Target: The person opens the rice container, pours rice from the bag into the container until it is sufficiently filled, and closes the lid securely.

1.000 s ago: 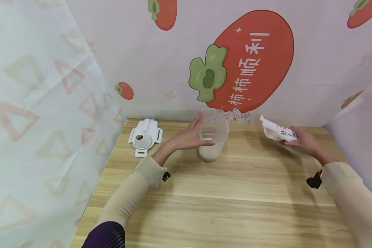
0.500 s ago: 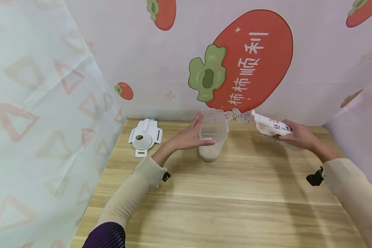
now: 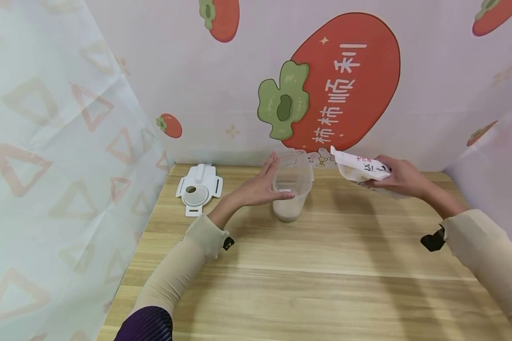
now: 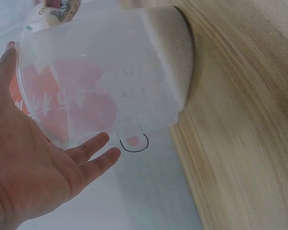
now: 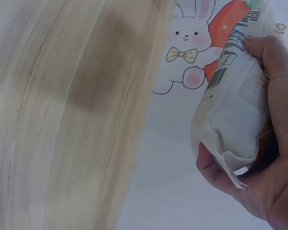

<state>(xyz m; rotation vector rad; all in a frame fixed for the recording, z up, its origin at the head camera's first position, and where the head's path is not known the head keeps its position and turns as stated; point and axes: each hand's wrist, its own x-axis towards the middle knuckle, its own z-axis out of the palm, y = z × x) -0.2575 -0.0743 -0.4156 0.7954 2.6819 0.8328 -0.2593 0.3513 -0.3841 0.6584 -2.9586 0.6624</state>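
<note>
A clear plastic container [image 3: 296, 177] stands upright on the table, a pale, powdery or grainy layer [image 4: 170, 52] covering its bottom. My left hand [image 3: 258, 188] is spread at its left side with fingers fairly straight, the fingertips right at the wall and rim. To the right, my right hand [image 3: 403, 177] grips a white printed packet [image 3: 360, 166] raised above the tabletop, its loose end tilted left toward the container. In the right wrist view, thumb and fingers wrap the soft packet [image 5: 233, 105]; its contents are hidden.
On the left of the wooden table [image 3: 273, 284] lies a flat white plastic lid [image 3: 201, 176] with side tabs and a round opening. A patterned wall covering [image 3: 222, 94] rises right behind the table's back edge, and another stands along the left.
The right hand has moved left and slightly up with the packet, bringing it closer to the container. The left hand and the container have stayed in place.
</note>
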